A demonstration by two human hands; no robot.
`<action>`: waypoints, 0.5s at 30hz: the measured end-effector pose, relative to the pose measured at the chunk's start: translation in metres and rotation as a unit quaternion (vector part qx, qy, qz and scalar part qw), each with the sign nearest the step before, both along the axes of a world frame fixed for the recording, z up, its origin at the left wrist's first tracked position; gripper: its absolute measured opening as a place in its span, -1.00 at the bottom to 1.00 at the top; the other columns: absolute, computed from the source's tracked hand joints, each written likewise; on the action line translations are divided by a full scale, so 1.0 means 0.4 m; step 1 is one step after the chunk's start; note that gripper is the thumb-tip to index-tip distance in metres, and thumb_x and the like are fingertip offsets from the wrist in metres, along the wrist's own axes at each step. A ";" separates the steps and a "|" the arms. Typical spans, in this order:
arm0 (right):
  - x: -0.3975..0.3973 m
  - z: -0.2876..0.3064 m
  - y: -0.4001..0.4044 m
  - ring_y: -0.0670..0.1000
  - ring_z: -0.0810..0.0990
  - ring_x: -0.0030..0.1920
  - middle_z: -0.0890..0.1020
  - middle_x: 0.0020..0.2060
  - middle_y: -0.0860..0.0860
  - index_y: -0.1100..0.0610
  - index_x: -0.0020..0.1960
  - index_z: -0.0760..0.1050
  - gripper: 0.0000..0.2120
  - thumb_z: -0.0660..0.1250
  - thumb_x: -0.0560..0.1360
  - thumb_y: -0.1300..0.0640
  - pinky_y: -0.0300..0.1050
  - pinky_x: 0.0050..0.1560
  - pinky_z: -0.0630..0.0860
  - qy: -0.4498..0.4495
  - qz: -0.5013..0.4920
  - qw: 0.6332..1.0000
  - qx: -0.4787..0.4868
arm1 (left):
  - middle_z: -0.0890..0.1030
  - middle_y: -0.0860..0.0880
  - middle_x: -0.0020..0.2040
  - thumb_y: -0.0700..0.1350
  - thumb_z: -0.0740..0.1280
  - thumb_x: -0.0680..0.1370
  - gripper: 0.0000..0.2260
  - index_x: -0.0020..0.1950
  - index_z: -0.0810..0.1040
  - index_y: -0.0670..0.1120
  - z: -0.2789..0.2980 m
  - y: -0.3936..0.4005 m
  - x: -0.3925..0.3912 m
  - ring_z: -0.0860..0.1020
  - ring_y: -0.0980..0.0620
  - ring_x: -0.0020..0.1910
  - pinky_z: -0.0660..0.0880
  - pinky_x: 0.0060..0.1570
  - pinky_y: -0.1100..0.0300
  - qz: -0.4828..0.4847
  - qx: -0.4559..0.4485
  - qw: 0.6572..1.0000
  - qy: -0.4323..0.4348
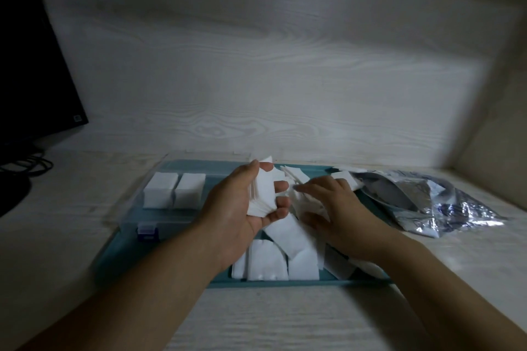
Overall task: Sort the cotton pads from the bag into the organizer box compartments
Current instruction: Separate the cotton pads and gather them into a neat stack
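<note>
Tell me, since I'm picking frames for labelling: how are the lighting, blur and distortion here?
Head view: dim overall, brightest on the back panel; corners darken. Wide-angle bending curves the edges. Motion blur softens the right hand and the loose pads under it; the left hand gripping a pad stack is sharper. Glare on the foil bag.

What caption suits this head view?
Left hand holds a stack of white square cotton pads; right hand gathers loose ones above the teal plastic tray.
</note>
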State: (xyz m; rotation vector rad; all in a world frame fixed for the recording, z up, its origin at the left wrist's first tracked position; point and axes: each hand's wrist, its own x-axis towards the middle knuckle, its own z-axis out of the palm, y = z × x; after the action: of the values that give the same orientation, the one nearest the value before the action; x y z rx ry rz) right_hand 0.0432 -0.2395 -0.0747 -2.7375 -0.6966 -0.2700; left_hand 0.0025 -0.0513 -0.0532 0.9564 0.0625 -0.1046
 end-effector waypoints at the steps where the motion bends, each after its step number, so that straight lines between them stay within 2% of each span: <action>1: 0.001 -0.004 0.001 0.00 0.22 0.33 0.32 0.36 -0.10 -0.12 0.43 0.36 -0.57 0.28 0.58 0.01 -0.04 0.37 0.27 -0.002 0.010 1.000 -0.017 | 0.60 -0.27 -0.06 -0.06 0.20 0.65 -0.79 0.07 0.55 -0.15 -0.001 -0.002 0.000 0.53 -0.08 -0.34 0.55 -0.39 0.17 0.001 0.004 1.000 -0.004; 4: 0.014 -0.022 -0.002 0.02 0.24 0.33 0.38 0.34 -0.10 -0.12 0.30 0.49 -0.70 0.27 0.57 0.01 -0.01 0.36 0.29 -0.023 0.036 0.997 -0.066 | 0.60 -0.25 -0.11 -0.06 0.17 0.67 -0.78 0.08 0.54 -0.16 0.000 -0.008 -0.003 0.53 -0.07 -0.37 0.55 -0.41 0.18 0.004 0.015 1.000 -0.014; 6: 0.018 -0.024 -0.002 -0.01 0.29 0.29 0.44 0.26 -0.10 -0.07 0.16 0.56 -0.80 0.32 0.54 0.03 -0.08 0.31 0.31 -0.039 0.035 0.998 -0.032 | 0.60 -0.24 -0.13 -0.06 0.16 0.67 -0.78 0.08 0.54 -0.16 0.000 -0.009 -0.003 0.53 -0.07 -0.38 0.55 -0.40 0.17 0.004 0.020 1.000 -0.020; 9: 0.013 -0.006 0.002 -0.05 0.44 0.12 0.57 0.05 -0.08 0.02 -0.02 0.59 -0.92 0.42 0.50 0.13 -0.19 0.12 0.38 -0.089 0.021 0.989 0.118 | 0.62 -0.23 -0.15 -0.06 0.16 0.67 -0.77 0.08 0.55 -0.15 -0.002 -0.006 -0.002 0.55 -0.06 -0.40 0.55 -0.37 0.15 0.004 0.024 0.999 -0.026; 12: 0.001 0.027 0.006 -0.18 0.57 -0.15 0.64 -0.19 -0.13 -0.01 -0.10 0.58 -0.94 0.45 0.48 0.13 -0.34 -0.15 0.47 -0.071 -0.007 0.948 0.310 | 0.63 -0.22 -0.17 -0.05 0.16 0.67 -0.77 0.07 0.54 -0.14 -0.004 -0.002 -0.002 0.56 -0.06 -0.41 0.55 -0.38 0.16 0.005 0.019 0.999 -0.034; 13: 0.001 0.034 0.004 -0.14 0.60 -0.20 0.66 -0.23 -0.10 -0.02 -0.10 0.58 -0.92 0.46 0.48 0.13 -0.29 -0.19 0.52 -0.062 -0.017 0.934 0.351 | 0.64 -0.22 -0.18 -0.05 0.16 0.67 -0.77 0.06 0.54 -0.14 -0.003 -0.003 -0.002 0.56 -0.06 -0.42 0.55 -0.38 0.16 0.005 0.019 0.999 -0.035; 15: 0.004 0.040 -0.001 0.05 0.65 -0.21 0.68 -0.24 0.01 -0.01 -0.01 0.59 -0.86 0.47 0.46 0.12 -0.04 -0.18 0.59 -0.020 -0.047 0.918 0.392 | 0.64 -0.22 -0.17 -0.05 0.16 0.67 -0.78 0.07 0.54 -0.14 -0.003 -0.003 -0.001 0.56 -0.06 -0.41 0.55 -0.37 0.15 0.008 0.021 0.999 -0.034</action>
State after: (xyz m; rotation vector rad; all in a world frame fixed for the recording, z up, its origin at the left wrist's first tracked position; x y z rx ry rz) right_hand 0.0450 -0.2398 -0.0589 -1.9941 -0.3486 -0.5016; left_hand 0.0021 -0.0525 -0.0545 1.0001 0.0094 -0.0557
